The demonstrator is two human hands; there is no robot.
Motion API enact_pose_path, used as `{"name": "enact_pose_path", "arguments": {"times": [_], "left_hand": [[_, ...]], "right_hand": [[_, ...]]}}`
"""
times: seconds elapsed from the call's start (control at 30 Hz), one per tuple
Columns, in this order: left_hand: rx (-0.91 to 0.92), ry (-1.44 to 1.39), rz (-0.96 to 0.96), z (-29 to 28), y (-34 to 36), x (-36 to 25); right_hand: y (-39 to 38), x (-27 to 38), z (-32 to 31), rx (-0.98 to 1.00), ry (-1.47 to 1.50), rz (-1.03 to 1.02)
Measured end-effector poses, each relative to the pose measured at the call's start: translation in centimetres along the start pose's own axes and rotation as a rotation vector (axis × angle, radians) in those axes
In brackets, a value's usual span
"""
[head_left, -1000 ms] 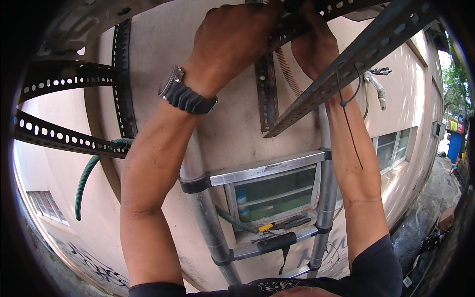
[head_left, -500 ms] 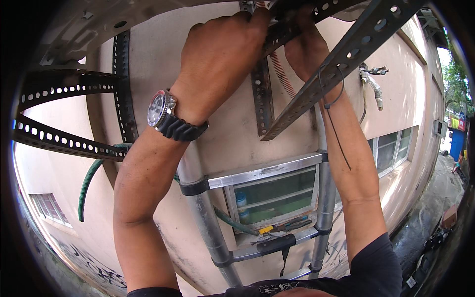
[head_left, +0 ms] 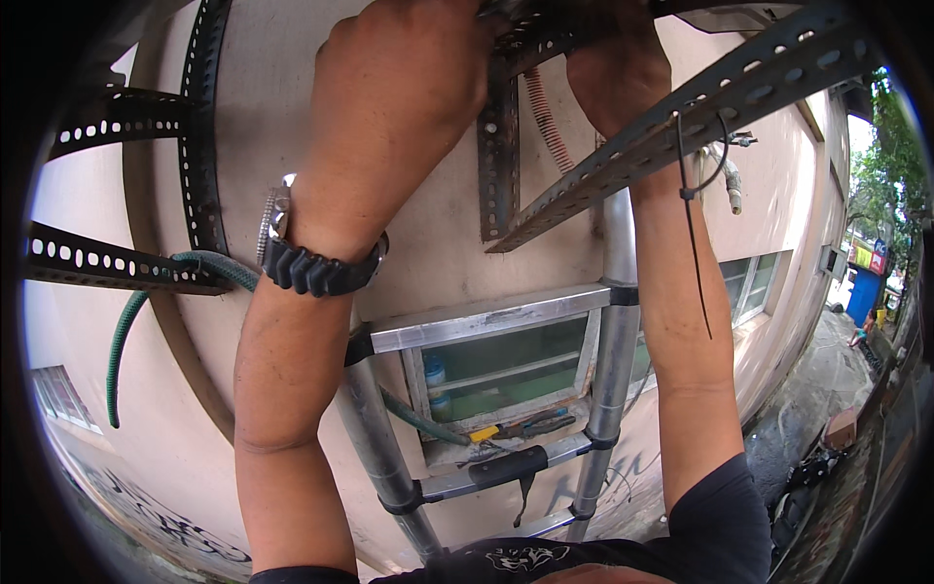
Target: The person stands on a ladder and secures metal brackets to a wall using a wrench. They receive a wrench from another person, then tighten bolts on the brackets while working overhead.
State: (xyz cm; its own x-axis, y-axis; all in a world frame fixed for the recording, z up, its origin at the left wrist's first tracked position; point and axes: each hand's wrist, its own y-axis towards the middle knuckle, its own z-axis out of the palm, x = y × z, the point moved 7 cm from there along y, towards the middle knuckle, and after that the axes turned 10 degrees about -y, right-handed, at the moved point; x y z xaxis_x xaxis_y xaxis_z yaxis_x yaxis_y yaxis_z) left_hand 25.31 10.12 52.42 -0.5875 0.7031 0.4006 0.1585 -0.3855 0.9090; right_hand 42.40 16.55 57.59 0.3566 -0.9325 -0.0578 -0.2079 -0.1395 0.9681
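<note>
My left hand (head_left: pixel 394 112), a watch on its wrist, is raised with curled fingers at a dark perforated metal bracket (head_left: pixel 525 49) under the top edge; what it grips is hidden. My right hand (head_left: pixel 618 73) reaches up beside it, its fingers lost in shadow. A slanted perforated steel angle (head_left: pixel 764 88) crosses in front of my right wrist, a black cable tie (head_left: pixel 687 195) looped on it. Its lower end meets a vertical angle (head_left: pixel 498 175) against the wall, with a pinkish ribbed tube (head_left: pixel 547 122) alongside.
An aluminium ladder (head_left: pixel 375 433) stands against the beige wall below me, over a small window (head_left: pixel 501 360) with pliers (head_left: pixel 496 433) on its sill. At left are more perforated brackets (head_left: pixel 117 258) and a green hose (head_left: pixel 125 360). A person (head_left: pixel 861 331) is far right at ground level.
The view has shifted, so the brackets and ladder sit further left and higher. My left hand has moved left in view; both hands remain raised at the top bracket.
</note>
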Motion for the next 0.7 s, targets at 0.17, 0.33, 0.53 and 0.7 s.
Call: {"name": "enact_pose_path", "arguments": {"times": [0.17, 0.33, 0.53, 0.7], "left_hand": [[0.057, -0.338, -0.176, 0.2, -5.2, 3.0], [-0.093, -0.488, -0.222, 1.9, -6.9, 3.1], [-0.152, -0.381, -0.074, 3.8, -4.0, 4.0], [-0.192, -0.476, -0.065, 5.3, -2.6, 4.4]], "right_hand": [[-0.7, -0.6, 0.1, -0.008, 0.075, -0.089], [-0.5, 0.7, -0.3, 0.033, -0.049, 0.018], [0.1, -0.3, -1.1, -0.073, -0.026, 0.151], [0.3, -0.1, -2.2, -0.148, -0.011, 0.183]]}}
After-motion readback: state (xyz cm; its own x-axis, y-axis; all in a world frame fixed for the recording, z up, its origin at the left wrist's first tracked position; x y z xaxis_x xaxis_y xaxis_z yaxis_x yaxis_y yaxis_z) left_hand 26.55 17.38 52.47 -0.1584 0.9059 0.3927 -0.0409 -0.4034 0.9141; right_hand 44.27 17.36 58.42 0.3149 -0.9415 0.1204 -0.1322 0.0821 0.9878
